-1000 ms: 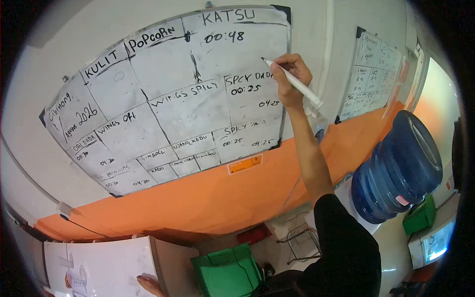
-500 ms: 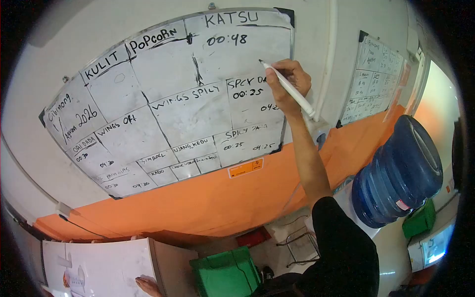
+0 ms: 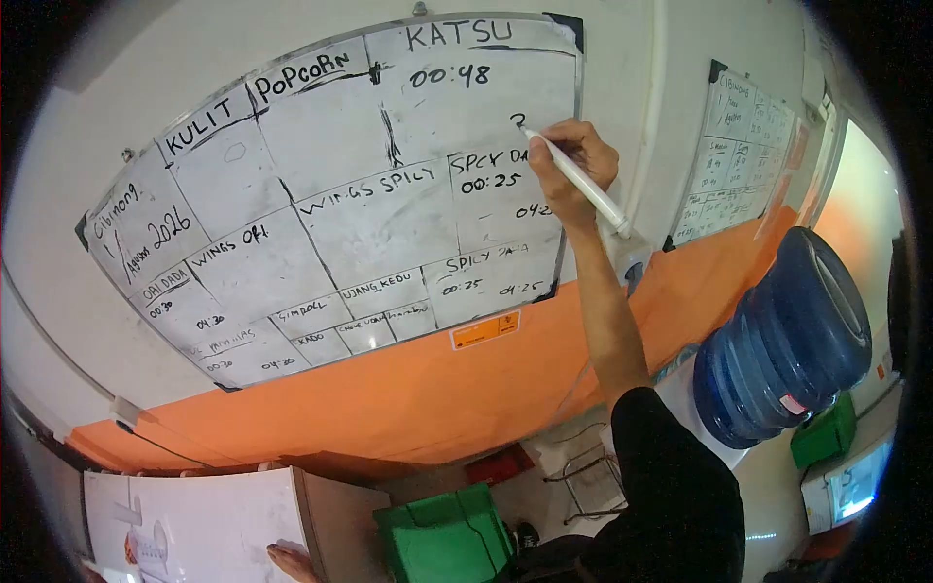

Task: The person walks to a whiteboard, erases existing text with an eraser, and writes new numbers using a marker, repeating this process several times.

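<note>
My right hand (image 3: pixel 594 158) is closed around a white marker (image 3: pixel 604 207), its dark tip touching the large whiteboard (image 3: pixel 374 228). A small curved stroke shows at the tip, in the KATSU box below the handwritten 00:48. Part of the writing in the box below is hidden behind the hand. Low in the view, my left hand (image 3: pixel 290 561) lies with its fingers stretched out on the white top of a chest-like appliance (image 3: pixel 224 515); its wrist is cut off by the frame edge.
On the right stands a big blue water bottle (image 3: pixel 782 340), near my right arm. A smaller whiteboard (image 3: pixel 724 155) hangs beyond the wall pipe (image 3: pixel 643 117). Below are a green container (image 3: pixel 447 534) and a metal-framed stool (image 3: pixel 588 481).
The marker tip has moved slightly down and right, leaving a short curved black stroke on the whiteboard. My left hand stays in place.
</note>
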A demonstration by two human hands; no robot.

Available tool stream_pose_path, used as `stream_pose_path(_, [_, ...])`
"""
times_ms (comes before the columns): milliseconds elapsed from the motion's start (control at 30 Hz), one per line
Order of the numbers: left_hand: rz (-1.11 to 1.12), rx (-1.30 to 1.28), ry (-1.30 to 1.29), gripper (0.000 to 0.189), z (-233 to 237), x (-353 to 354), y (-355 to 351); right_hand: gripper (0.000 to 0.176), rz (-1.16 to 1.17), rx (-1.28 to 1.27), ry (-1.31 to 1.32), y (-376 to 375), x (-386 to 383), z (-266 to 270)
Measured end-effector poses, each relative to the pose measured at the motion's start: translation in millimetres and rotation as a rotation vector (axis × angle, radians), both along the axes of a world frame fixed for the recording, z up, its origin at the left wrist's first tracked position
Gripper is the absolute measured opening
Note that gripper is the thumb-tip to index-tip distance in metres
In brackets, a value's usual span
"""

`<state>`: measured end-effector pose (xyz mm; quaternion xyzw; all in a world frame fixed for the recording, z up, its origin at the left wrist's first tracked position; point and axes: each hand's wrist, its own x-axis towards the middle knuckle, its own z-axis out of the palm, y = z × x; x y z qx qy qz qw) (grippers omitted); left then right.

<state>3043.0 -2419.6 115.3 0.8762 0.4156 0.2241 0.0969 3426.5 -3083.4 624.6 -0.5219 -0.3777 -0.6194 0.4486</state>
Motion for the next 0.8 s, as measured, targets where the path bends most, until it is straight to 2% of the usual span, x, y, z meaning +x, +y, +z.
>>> stream_pose_path(67, [0.032,-0.069,-0.158,0.05,-2.7,2.0,0.5,0.014,-0.015,0.033,0.013,4.4,-2.3,2.7])
stream_pose_path(100, [0.031,-0.068,-0.157,0.05,-3.0,3.1,1.1,0.014,-0.031,0.069,0.029,5.3,-3.2,2.9])
stream_pose_path(167, [0.008,0.106,0.101,0.052,-10.2,1.4,11.1,0.014,0.044,0.143,0.015,4.2,-0.7,-1.1])
stream_pose_path(200, [0.007,0.109,0.102,0.052,-8.8,0.3,10.3,0.014,0.121,0.215,-0.003,3.6,1.0,-2.9])
stream_pose_path(267, [-0.018,0.011,-0.164,0.052,-9.0,-2.7,4.7,0.014,0.071,0.202,0.005,0.7,3.4,-4.1])
stream_pose_path(400, [0.016,0.044,-0.04,0.054,-3.7,3.1,-1.1,0.014,-0.056,0.141,0.006,-0.3,4.5,-3.4])
stream_pose_path(467, [-0.003,-0.106,-0.139,0.054,5.5,0.6,-7.9,0.013,-0.039,0.156,0.016,-0.1,2.7,-4.2])
stream_pose_path(567, [0.016,-0.144,-0.241,0.055,27.3,3.4,-31.0,0.012,-0.011,0.145,0.009,0.1,-0.1,-3.2])
stream_pose_path(600, [0.017,-0.143,-0.242,0.055,23.0,2.4,-24.6,0.012,-0.004,0.126,-0.006,0.2,-0.8,-3.4])
stream_pose_path(667, [-0.059,0.111,-0.13,0.054,-11.3,-3.1,8.2,0.012,-0.034,0.112,-0.005,0.1,-1.2,-4.6])
stream_pose_path(733, [-0.031,0.015,-0.144,0.054,-4.6,0.2,3.2,0.012,-0.065,0.098,-0.006,-2.4,0.5,-5.7])
stream_pose_path(800, [-0.005,-0.075,-0.157,0.054,4.1,2.5,-2.1,0.012,0.142,0.263,0.057,-5.5,4.8,-8.9])
